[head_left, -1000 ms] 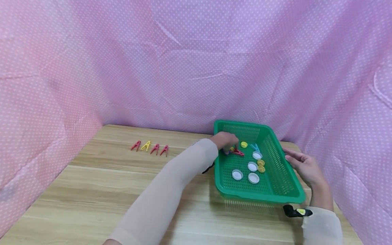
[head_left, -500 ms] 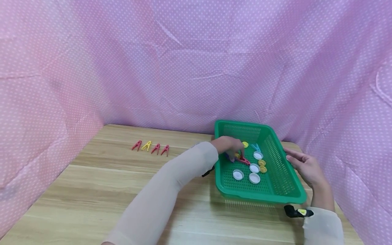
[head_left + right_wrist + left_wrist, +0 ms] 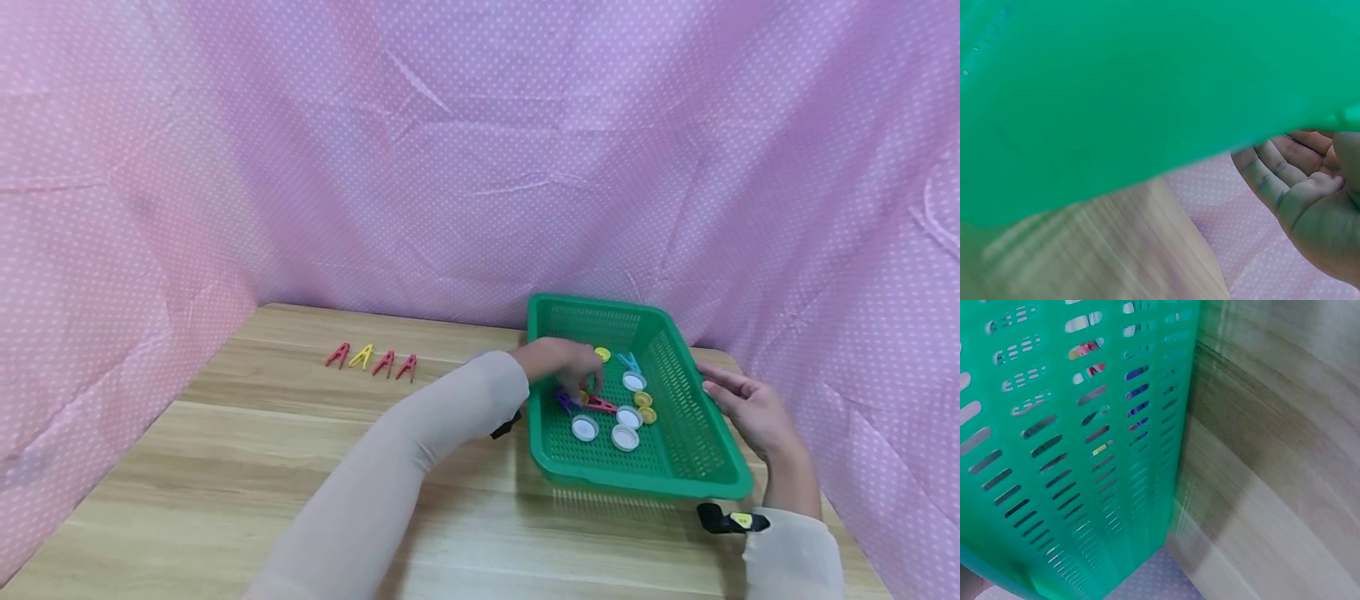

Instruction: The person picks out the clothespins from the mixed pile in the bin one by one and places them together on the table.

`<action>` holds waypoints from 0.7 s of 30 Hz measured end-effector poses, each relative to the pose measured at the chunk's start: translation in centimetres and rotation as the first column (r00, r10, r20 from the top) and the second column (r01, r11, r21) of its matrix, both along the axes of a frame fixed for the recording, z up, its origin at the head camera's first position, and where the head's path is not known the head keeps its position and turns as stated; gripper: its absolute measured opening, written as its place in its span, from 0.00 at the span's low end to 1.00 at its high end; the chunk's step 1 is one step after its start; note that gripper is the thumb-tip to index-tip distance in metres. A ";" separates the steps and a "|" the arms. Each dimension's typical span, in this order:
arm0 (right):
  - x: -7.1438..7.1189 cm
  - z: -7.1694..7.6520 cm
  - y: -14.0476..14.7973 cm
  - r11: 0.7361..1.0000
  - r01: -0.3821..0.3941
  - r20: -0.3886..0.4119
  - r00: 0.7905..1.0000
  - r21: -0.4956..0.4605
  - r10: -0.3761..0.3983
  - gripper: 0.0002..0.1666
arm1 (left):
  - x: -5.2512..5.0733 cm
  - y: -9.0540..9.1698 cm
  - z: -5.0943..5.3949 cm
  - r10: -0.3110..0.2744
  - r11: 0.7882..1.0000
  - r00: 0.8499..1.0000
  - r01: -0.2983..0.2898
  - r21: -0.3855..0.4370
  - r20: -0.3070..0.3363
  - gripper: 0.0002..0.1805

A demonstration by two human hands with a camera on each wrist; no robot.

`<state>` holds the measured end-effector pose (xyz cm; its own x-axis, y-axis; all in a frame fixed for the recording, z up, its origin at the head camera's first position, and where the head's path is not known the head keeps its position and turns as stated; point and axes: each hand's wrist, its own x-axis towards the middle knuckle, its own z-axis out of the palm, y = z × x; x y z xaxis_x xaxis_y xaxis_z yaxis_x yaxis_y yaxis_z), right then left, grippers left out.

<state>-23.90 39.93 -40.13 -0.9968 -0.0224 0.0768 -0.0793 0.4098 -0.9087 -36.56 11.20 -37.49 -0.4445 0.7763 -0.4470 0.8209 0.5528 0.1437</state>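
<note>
In the head view a green basket (image 3: 637, 486) stands on the right of the table. My left hand (image 3: 566, 362) reaches in over its left side, fingers pointing down just above a red clip (image 3: 600, 404); whether they touch it is unclear. A purple clip (image 3: 565, 401) and a partly covered yellow cap lie beside this hand. On the outer right side, my right hand (image 3: 757, 417) holds the rim. The right wrist view shows the palm of my right hand (image 3: 1316, 219) below the basket's edge (image 3: 1147, 150); the rim hides some fingertips.
White-lined round caps (image 3: 626, 437), yellow caps (image 3: 642, 400) and a light-blue clip (image 3: 627, 362) lie on the basket floor. Red clips (image 3: 384, 362) and a yellow clip (image 3: 362, 357) form a row on the table (image 3: 225, 450). Pink dotted cloth (image 3: 480, 167) surrounds the table's back and sides.
Inside the basket, my left hand has moved a little right and toward the front. The red clip has shifted the same way, and the purple clip shows more. My right hand remains at the rim.
</note>
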 end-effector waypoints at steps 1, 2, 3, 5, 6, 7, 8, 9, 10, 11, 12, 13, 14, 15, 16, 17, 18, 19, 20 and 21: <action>0.0 0.1 0.0 1.000 -0.002 0.000 1.000 -0.005 0.002 0.35 | 0.0 0.0 0.0 0.009 1.000 1.000 -0.009 0.021 -0.002 0.24; 0.0 0.1 0.0 1.000 -0.002 -0.001 1.000 -0.006 0.002 0.34 | 0.0 0.0 -0.1 0.015 0.999 1.000 -0.015 0.041 -0.005 0.25; 0.0 0.1 0.0 1.000 -0.002 0.000 1.000 -0.012 0.002 0.34 | 0.0 0.1 -0.2 0.019 0.998 1.000 -0.019 0.057 -0.005 0.25; 0.0 0.2 0.0 1.000 -0.003 0.001 1.000 -0.004 0.003 0.34 | 0.0 0.2 -0.4 0.020 0.997 1.000 -0.018 0.073 -0.022 0.25; 0.0 0.2 0.0 1.000 -0.003 0.003 1.000 0.000 0.003 0.34 | 0.0 0.2 -0.5 0.012 0.997 0.999 -0.009 0.077 -0.034 0.25; 0.1 0.2 0.0 1.000 -0.001 0.007 1.000 0.008 0.001 0.35 | 0.1 0.3 -0.6 0.004 0.997 0.999 0.000 0.081 -0.045 0.24; 0.1 0.2 0.0 1.000 0.003 0.010 1.000 0.018 -0.003 0.35 | 0.2 0.4 -0.7 -0.006 0.996 0.999 0.011 0.084 -0.054 0.24; 0.1 0.2 0.0 1.000 0.005 0.015 1.000 0.022 -0.005 0.35 | 0.2 0.4 -0.8 -0.014 0.996 0.998 0.020 0.086 -0.061 0.24; 0.2 0.2 -0.1 1.000 0.007 0.019 1.000 0.028 -0.008 0.35 | 0.3 0.5 -0.9 -0.009 0.996 0.998 0.014 0.091 -0.057 0.23; 0.2 0.2 0.0 1.000 0.007 0.023 1.000 0.027 -0.008 0.35 | 0.4 0.5 -0.9 -0.005 0.995 0.999 0.009 0.096 -0.050 0.24; 0.2 0.3 -0.1 1.000 0.010 0.028 1.000 0.029 -0.011 0.35 | 0.5 0.5 -1.0 -0.003 0.995 0.999 0.007 0.100 -0.044 0.24; 0.2 0.2 -0.1 1.000 0.012 0.031 0.999 0.027 -0.013 0.36 | 0.6 0.6 -1.0 -0.002 0.995 0.999 0.005 0.102 -0.037 0.24; 0.2 0.2 -0.1 1.000 0.013 0.033 0.999 0.023 -0.014 0.35 | 0.7 0.6 -1.0 -0.002 0.995 0.999 0.006 0.104 -0.034 0.24; 0.1 0.2 -0.1 1.000 0.011 0.033 0.999 0.015 -0.011 0.35 | 0.8 0.6 -1.1 -0.008 0.994 0.999 0.012 0.105 -0.035 0.24; 0.1 0.2 -0.1 1.000 0.008 0.032 0.999 0.009 -0.009 0.35 | 0.8 0.7 -1.1 -0.013 0.994 0.999 0.016 0.107 -0.035 0.23; 0.1 0.2 -0.1 1.000 0.006 0.031 0.999 0.003 -0.006 0.35 | 0.9 0.7 -1.1 -0.027 0.994 0.999 0.031 0.106 -0.045 0.23; 0.1 0.1 -0.1 1.000 0.008 0.031 0.999 -0.003 -0.008 0.35 | 0.9 0.7 -1.2 -0.042 0.993 0.998 0.048 0.106 -0.055 0.22; 0.1 0.1 -0.1 1.000 0.005 0.031 1.000 -0.015 -0.005 0.35 | 1.0 0.8 -1.2 -0.053 0.993 0.997 0.059 0.105 -0.061 0.21; 0.1 0.1 -0.1 1.000 0.002 0.030 1.000 -0.024 -0.001 0.35 | 1.0 0.8 -1.3 -0.063 0.992 0.996 0.070 0.103 -0.068 0.20; 0.1 0.1 0.0 0.999 -0.002 0.028 1.000 -0.036 0.003 0.35 | 1.0 0.9 -1.3 -0.075 0.992 0.995 0.082 0.101 -0.073 0.18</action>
<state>-23.84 39.89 -40.03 -0.9985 -0.0230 0.0496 -0.0547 0.3770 -0.9246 -35.60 12.10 -38.77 -0.4078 0.8503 -0.3327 0.8709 0.4716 0.1380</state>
